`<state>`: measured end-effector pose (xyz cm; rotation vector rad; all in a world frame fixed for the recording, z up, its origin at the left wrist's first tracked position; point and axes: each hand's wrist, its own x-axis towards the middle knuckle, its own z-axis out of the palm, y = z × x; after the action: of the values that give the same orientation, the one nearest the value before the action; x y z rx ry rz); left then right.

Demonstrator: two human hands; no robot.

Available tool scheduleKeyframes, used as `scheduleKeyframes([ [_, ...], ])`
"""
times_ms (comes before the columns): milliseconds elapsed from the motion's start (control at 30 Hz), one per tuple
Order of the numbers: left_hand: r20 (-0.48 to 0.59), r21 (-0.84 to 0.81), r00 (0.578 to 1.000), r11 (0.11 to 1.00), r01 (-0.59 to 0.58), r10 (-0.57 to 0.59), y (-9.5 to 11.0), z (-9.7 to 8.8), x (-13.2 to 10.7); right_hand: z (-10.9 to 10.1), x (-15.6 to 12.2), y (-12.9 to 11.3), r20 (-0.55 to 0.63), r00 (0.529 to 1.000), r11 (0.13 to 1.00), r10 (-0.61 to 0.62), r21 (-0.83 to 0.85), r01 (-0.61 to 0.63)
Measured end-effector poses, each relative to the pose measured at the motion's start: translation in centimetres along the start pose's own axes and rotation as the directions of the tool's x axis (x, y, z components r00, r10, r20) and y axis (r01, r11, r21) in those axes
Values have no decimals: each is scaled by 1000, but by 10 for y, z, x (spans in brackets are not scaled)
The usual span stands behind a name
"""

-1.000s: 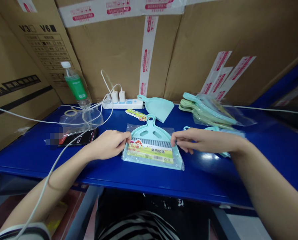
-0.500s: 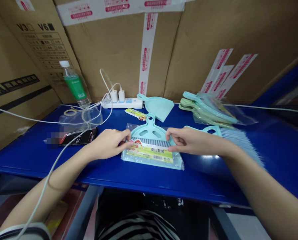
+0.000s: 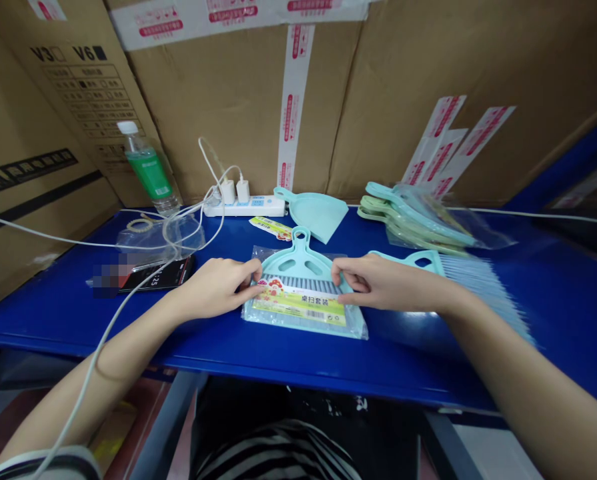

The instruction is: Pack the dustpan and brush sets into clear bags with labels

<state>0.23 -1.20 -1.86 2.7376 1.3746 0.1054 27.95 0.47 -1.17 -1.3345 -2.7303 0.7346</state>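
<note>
A light-blue dustpan and brush set (image 3: 303, 267) lies flat before me in a clear plastic bag, its handle pointing away. Across it runs a printed card label (image 3: 298, 303) in yellow and green. My left hand (image 3: 223, 285) pinches the bag's left edge between thumb and curled fingers. On the opposite edge, my right hand (image 3: 368, 281) grips the bag in the same way, fingers bent. Partly hidden behind my right forearm is a loose light-blue brush (image 3: 483, 287) with long bristles.
An unwrapped dustpan (image 3: 321, 213) and a loose card (image 3: 271, 227) lie behind the set. Bagged sets (image 3: 418, 217) are piled at back right. A power strip (image 3: 248, 205), bottle (image 3: 151, 170), phone (image 3: 161, 275) and a white cable (image 3: 123, 303) crossing my left forearm are on the left.
Both hands keep their hold on the bagged set, which stays in place. The view has shifted very slightly; nothing else has visibly moved.
</note>
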Motion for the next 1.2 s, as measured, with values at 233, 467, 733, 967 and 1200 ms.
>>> scheduleKeyframes([
  [233, 3, 12, 1000, 1000, 0, 0, 0, 0, 0, 0, 0, 1, -4, 1000, 999, 11, 37, -10],
  [467, 15, 14, 1000, 1000, 11, -11, 1, -1, 0, -4, -3, -4, -38, 999, 1000, 12, -20, -13],
  [733, 34, -13, 999, 1000, 21, -21, 3, -1, 1, 1, -1, -6, 20, 1000, 1000, 12, -5, -12],
  [967, 63, -82, 997, 995, 49, -44, 6, -3, 1, 2, -2, -4, 51, 998, 1000, 26, 17, -27],
  [1200, 54, -115, 998, 993, 37, -31, 4, -2, 2, 0, 0, -9, 55, 998, 999, 40, -10, -40],
])
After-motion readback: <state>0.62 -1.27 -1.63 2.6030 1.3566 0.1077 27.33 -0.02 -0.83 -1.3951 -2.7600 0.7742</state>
